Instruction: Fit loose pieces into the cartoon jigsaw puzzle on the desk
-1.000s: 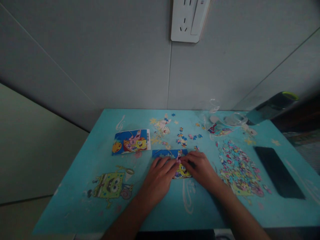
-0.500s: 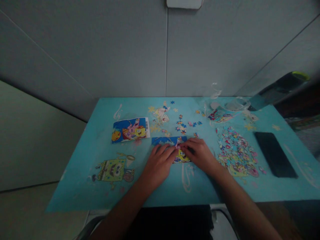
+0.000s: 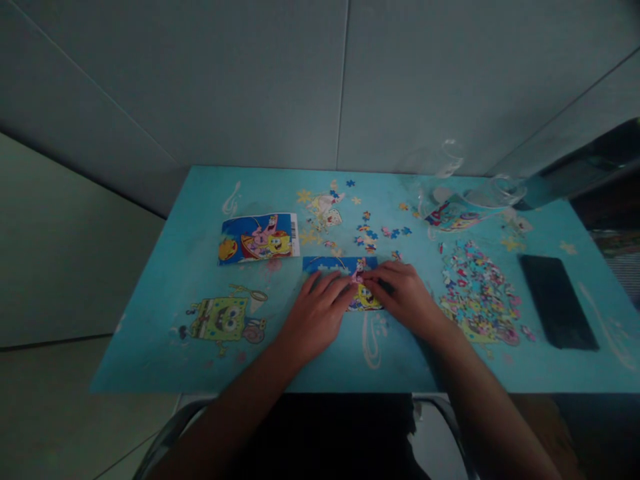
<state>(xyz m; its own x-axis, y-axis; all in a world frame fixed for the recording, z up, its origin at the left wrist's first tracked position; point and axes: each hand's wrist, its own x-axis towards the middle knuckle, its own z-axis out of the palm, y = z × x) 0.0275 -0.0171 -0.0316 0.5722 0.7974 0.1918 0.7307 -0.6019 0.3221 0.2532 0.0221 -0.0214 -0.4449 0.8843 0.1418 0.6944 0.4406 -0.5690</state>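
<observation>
A partly joined jigsaw puzzle (image 3: 369, 303) with a blue top strip and a yellow cartoon figure lies in front of me. Across its left part rests my left hand (image 3: 320, 313), open, fingers stretched out and covering some of it. My right hand (image 3: 406, 297) is closed in a pinch at the pink part of the picture, on what looks like a small puzzle piece, mostly hidden by the fingertips. To the upper left lies a picture card (image 3: 259, 239) with a matching cartoon scene. Loose puzzle pieces (image 3: 370, 235) are scattered just beyond the puzzle.
A large heap of mixed puzzle pieces (image 3: 480, 293) covers the table's right side, beside a dark flat slab (image 3: 557, 300). Behind the heap stand clear plastic containers (image 3: 495, 193). A grey wall (image 3: 260, 87) borders the far edge of the blue patterned table (image 3: 165, 333).
The whole view has tilted down a little, so the table sits higher in the picture. Both hands stay at the same place on the puzzle, with only slight finger movement.
</observation>
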